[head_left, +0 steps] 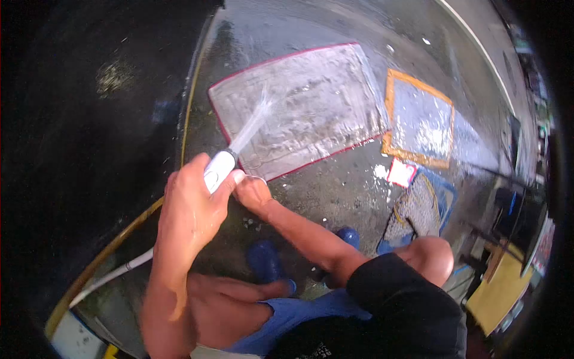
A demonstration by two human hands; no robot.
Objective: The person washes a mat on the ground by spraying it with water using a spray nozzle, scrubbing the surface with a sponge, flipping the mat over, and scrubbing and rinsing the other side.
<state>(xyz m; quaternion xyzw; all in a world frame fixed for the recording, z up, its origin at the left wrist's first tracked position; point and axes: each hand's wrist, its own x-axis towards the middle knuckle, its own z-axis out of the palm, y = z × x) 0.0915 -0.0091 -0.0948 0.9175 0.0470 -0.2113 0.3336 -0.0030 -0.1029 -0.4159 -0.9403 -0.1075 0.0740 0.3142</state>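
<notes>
Nozzle (220, 172), single and white, was gripped in the closed left hand (191, 200) above the wet floor (326, 197), and its water (254, 122) landed on one large red-edged mat (317, 102). The right hand (254, 192) was curled just beside; whether it held something, it could not be told. One orange-bordered mat (421, 113) showed bright glare inside its border. Near it lay one small red-edged square (402, 173) and one grey shaggy piece (415, 206), which partly covered one blue-edged mat (448, 200). Two blue shoes (264, 260) were visible, one partly hidden by the right arm (317, 239). One white hose (128, 265) disappeared behind the left forearm (170, 287).
</notes>
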